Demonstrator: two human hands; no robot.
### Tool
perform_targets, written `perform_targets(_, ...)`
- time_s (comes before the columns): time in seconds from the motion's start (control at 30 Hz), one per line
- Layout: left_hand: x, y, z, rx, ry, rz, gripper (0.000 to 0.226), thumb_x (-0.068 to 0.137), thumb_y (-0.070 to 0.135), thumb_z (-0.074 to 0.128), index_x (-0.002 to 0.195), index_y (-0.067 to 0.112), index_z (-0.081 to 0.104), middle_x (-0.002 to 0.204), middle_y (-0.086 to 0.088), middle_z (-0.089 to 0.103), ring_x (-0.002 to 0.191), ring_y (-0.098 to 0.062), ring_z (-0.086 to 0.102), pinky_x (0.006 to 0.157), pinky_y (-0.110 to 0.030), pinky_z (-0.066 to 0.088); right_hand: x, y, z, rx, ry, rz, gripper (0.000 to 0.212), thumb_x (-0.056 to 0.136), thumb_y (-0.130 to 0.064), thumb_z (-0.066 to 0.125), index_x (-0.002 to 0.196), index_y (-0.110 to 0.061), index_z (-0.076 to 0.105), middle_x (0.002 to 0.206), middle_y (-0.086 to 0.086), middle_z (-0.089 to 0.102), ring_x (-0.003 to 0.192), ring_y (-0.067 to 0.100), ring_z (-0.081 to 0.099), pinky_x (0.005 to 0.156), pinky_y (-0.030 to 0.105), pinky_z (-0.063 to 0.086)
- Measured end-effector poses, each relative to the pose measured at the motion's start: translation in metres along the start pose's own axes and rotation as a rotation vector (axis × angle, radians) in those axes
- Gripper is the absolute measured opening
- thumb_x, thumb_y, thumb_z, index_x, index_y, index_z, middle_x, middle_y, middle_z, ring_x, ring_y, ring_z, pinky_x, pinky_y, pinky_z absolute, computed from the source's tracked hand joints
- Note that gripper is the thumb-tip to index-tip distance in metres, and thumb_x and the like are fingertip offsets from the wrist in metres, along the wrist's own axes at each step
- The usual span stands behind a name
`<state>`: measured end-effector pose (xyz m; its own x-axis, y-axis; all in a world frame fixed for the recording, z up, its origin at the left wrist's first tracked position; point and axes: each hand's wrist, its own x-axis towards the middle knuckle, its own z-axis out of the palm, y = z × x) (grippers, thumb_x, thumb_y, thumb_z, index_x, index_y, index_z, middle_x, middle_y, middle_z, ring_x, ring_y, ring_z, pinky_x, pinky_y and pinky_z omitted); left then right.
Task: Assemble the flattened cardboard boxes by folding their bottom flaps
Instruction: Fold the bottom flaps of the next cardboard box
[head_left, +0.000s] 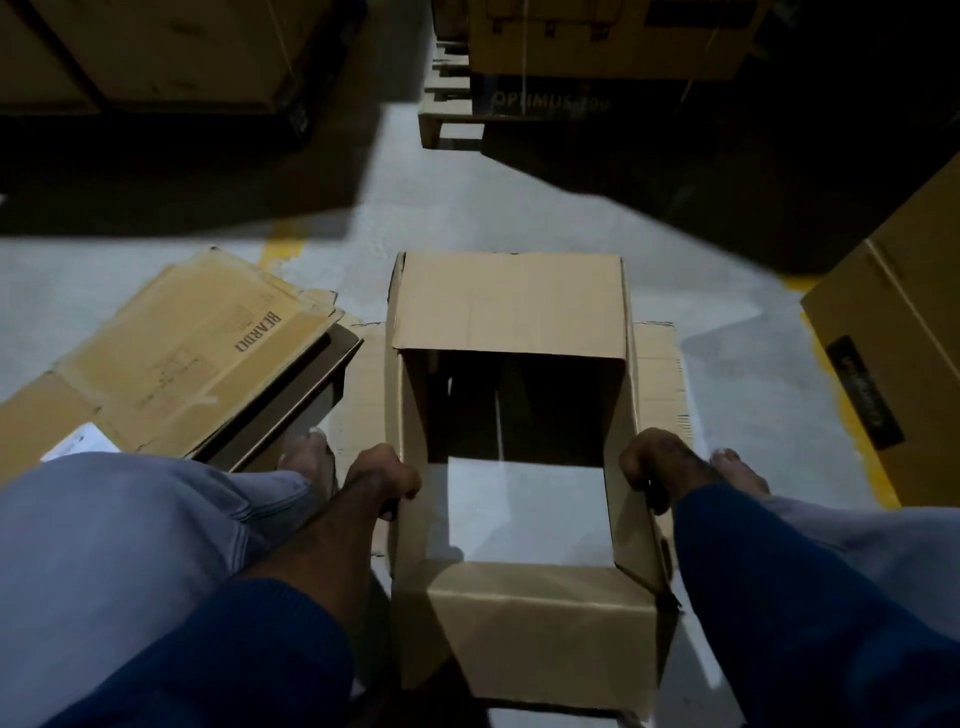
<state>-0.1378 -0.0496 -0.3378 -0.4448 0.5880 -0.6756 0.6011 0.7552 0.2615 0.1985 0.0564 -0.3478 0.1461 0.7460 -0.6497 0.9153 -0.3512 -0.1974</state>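
Left hand (385, 474), right hand (655, 466) gripping opened cardboard box (511, 306) sides

Grey floor (467, 208), yellow paint lines (278, 249). Before you: open box (509, 306) on flat sheet (660, 374). Your left: flattened cartons (182, 353). Your right: big carton (893, 338).

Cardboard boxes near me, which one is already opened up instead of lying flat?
The plain box whose side walls the left hand and right hand grip: it stands open as a tube. The BEARDO-printed box to its left lies flat.
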Motion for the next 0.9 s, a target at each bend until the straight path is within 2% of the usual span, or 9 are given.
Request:
perform_targets(0.13, -0.006, 0.0, 0.0, 0.131, 0.013, 0.054, 0.021, 0.088, 0.013, 0.065, 0.105, 0.002, 0.066, 0.095, -0.015, 0.071, 0.074, -0.027, 0.072, 0.052, -0.03, 0.054, 0.013, 0.017, 0.008, 0.091, 0.02, -0.034, 0.04, 0.09, -0.01, 0.062, 0.124, 0.01, 0.062, 0.124, 0.03, 0.064, 0.113, 0.048, 0.064, 0.095, 0.054, 0.056)
perform_targets(0.27, -0.004, 0.004, 0.009, 0.266, 0.101, 0.081, 0.031, 0.094, 0.02, 0.054, 0.121, 0.007, 0.062, 0.127, -0.015, 0.065, 0.114, -0.033, 0.064, 0.088, -0.033, 0.052, 0.002, 0.008, 0.005, -0.021, 0.114, -0.047, 0.033, 0.094, -0.014, 0.057, 0.121, 0.004, 0.063, 0.124, 0.021, 0.065, 0.112, 0.039, 0.065, 0.092, 0.04, 0.056)
perform_targets(0.43, 0.014, 0.02, 0.02, 0.243, 0.131, 0.031, 0.038, 0.096, 0.021, 0.056, 0.132, 0.009, 0.053, 0.135, -0.013, 0.058, 0.124, -0.033, 0.058, 0.098, -0.038, 0.049, -0.001, -0.012, 0.001, 0.003, 0.177, 0.107, 0.033, 0.097, -0.015, 0.054, 0.127, -0.005, 0.062, 0.132, 0.016, 0.062, 0.12, 0.036, 0.061, 0.097, 0.043, 0.051)
perform_targets(0.53, 0.021, 0.034, 0.021, 0.336, 0.358, 0.066, 0.04, 0.092, 0.021, 0.059, 0.129, 0.009, 0.049, 0.133, -0.013, 0.057, 0.122, -0.03, 0.057, 0.098, -0.039, 0.047, 0.002, -0.032, 0.004, 0.043, 0.27, 0.168, 0.044, 0.092, -0.025, 0.063, 0.132, -0.011, 0.052, 0.134, 0.017, 0.056, 0.121, 0.038, 0.055, 0.099, 0.046, 0.044)
perform_targets(0.63, 0.039, 0.054, 0.015, 0.428, 0.579, 0.289, 0.044, 0.086, 0.024, 0.064, 0.125, 0.013, 0.046, 0.125, -0.011, 0.054, 0.11, -0.025, 0.053, 0.092, -0.036, 0.046, 0.008, -0.065, 0.003, -0.066, 0.559, -0.081, 0.043, 0.083, -0.024, 0.066, 0.123, -0.016, 0.054, 0.127, 0.016, 0.056, 0.114, 0.036, 0.052, 0.098, 0.046, 0.046)
perform_targets(0.73, 0.068, 0.077, 0.007, 0.436, 0.527, 0.486, 0.051, 0.082, 0.027, 0.072, 0.126, 0.02, 0.046, 0.123, -0.006, 0.053, 0.108, -0.022, 0.05, 0.092, -0.036, 0.046, 0.023, -0.112, 0.005, 0.032, 0.322, -0.366, 0.027, 0.088, -0.017, 0.055, 0.112, -0.021, 0.065, 0.118, 0.01, 0.066, 0.104, 0.031, 0.063, 0.088, 0.041, 0.056)
perform_targets(0.8, 0.082, 0.094, 0.004, 0.465, 0.371, 0.563, 0.049, 0.086, 0.028, 0.07, 0.129, 0.021, 0.048, 0.126, -0.005, 0.053, 0.11, -0.022, 0.05, 0.094, -0.038, 0.048, 0.033, -0.137, 0.01, -0.068, 0.081, -0.485, 0.039, 0.089, -0.017, 0.054, 0.125, -0.024, 0.066, 0.129, 0.009, 0.066, 0.115, 0.03, 0.062, 0.097, 0.04, 0.054)
perform_targets(0.83, 0.088, 0.1, 0.002, 0.485, 0.316, 0.589, 0.051, 0.087, 0.03, 0.069, 0.132, 0.021, 0.048, 0.129, -0.006, 0.052, 0.113, -0.023, 0.051, 0.096, -0.04, 0.048, 0.039, -0.146, 0.013, -0.145, 0.063, -0.526, 0.049, 0.089, -0.017, 0.055, 0.137, -0.022, 0.06, 0.136, 0.009, 0.061, 0.124, 0.029, 0.057, 0.104, 0.039, 0.05)
perform_targets(0.9, 0.098, 0.107, -0.005, 0.527, 0.287, 0.625, 0.058, 0.087, 0.032, 0.07, 0.138, 0.02, 0.045, 0.133, -0.008, 0.048, 0.117, -0.027, 0.05, 0.098, -0.042, 0.049, 0.049, -0.154, 0.019, -0.289, 0.231, -0.597, 0.063, 0.088, -0.018, 0.056, 0.15, -0.015, 0.046, 0.141, 0.01, 0.055, 0.131, 0.029, 0.048, 0.111, 0.039, 0.04)
